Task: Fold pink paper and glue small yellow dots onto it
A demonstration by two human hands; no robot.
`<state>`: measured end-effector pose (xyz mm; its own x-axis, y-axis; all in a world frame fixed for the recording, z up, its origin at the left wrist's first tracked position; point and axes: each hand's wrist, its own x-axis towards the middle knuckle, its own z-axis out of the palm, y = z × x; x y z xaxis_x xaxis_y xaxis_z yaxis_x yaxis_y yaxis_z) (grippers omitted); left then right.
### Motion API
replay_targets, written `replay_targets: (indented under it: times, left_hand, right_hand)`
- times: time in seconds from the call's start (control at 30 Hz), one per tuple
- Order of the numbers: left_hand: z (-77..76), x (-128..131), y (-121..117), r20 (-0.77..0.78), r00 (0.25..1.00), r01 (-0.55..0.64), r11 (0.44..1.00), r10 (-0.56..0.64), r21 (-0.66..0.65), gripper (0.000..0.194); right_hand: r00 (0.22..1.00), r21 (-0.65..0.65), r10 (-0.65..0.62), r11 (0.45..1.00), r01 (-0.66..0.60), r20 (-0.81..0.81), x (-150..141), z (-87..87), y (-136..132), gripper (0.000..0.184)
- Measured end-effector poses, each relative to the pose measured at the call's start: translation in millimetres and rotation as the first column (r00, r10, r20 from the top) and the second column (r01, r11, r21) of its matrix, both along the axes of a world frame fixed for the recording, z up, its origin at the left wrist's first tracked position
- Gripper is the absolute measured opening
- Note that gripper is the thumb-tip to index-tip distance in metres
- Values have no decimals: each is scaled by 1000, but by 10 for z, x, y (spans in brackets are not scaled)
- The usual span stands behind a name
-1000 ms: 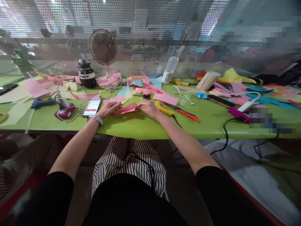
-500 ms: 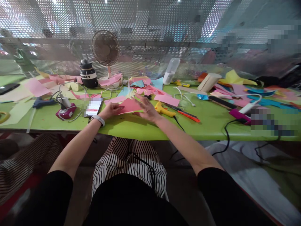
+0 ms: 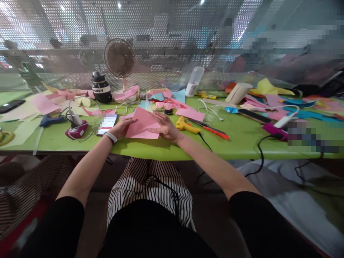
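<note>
A pink sheet of paper point(image 3: 142, 125) is raised above the green tabletop between my two hands, tilted so that its broad side faces me. My left hand point(image 3: 123, 127), with a white band on its wrist, grips the left edge of the sheet. On the other side, my right hand point(image 3: 167, 127) has its fingers over the right part of the paper, and its thumb is partly hidden. A yellow glue gun point(image 3: 186, 125) lies just right of my right hand. Beside my left wrist rests a phone point(image 3: 106, 124) with a lit screen.
A red-handled tool point(image 3: 215, 132) lies right of the glue gun. Purple power blocks point(image 3: 77, 129) with cables stand on both sides. Farther back are a black bottle point(image 3: 101, 87), a fan point(image 3: 119, 58), a clear bottle point(image 3: 195, 81) and scattered coloured paper point(image 3: 190, 114).
The pink sheet has turned from lying nearly flat to a steeper tilt, showing more of its face. My right hand has come down onto its right part.
</note>
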<state>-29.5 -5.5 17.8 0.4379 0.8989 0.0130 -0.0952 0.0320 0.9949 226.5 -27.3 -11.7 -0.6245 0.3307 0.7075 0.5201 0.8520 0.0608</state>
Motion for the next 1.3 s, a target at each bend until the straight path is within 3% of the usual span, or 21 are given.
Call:
replay_targets:
  times: [0.17, 0.33, 0.47, 0.6, 0.7, 0.8, 0.87, 1.0, 1.07, 1.2, 1.3]
  left_hand:
    - [-35, -27, 23, 18, 1000, 11, 992, -9, -125, 21]
    - [-69, -38, 37, 51, 999, 3, 988, 5, -155, 21]
    - [-67, -8, 34, 118, 993, -11, 993, 26, -121, 19]
    - [-54, -4, 8, 135, 991, 11, 994, 4, -111, 18]
    - [-58, -20, -8, 135, 990, 43, 993, -28, -113, 23]
    - [-77, -26, -9, 133, 989, 82, 990, -66, -118, 30]
    - [-88, -24, -4, 128, 988, 107, 986, -91, -124, 35]
    - [-90, -28, 9, 123, 987, 118, 986, -103, -117, 32]
    - [-85, -30, 10, 126, 988, 103, 990, -90, -100, 27]
    - [-81, -18, -11, 119, 992, 60, 995, -50, -75, 22]
    - [-75, 0, -46, 100, 994, 48, 995, -40, -84, 23]
  right_hand:
    - [1000, -2, 19, 1000, -19, -7, -42, 14, -54, 31]
    - [999, -42, 45, 998, -47, -26, -36, 13, -45, 28]
    - [979, -63, 40, 997, -54, -202, 3, 13, 8, 22]
    - [923, -187, -28, 981, -48, -383, 23, 31, 16, 20]
    - [835, -364, -86, 920, -143, -544, 6, 25, 20, 27]
    - [733, -549, -129, 750, -369, -668, -26, 16, 24, 38]
    - [687, -587, -167, 681, -438, -707, -43, 21, 16, 39]
    - [617, -523, -180, 732, -436, -766, -50, 39, -5, 35]
    - [631, -523, -144, 712, -469, -762, -40, 29, 2, 34]
    - [745, -596, -72, 653, -467, -663, -6, -10, 36, 33]
    - [781, -593, -44, 678, -435, -623, 22, -11, 39, 34]
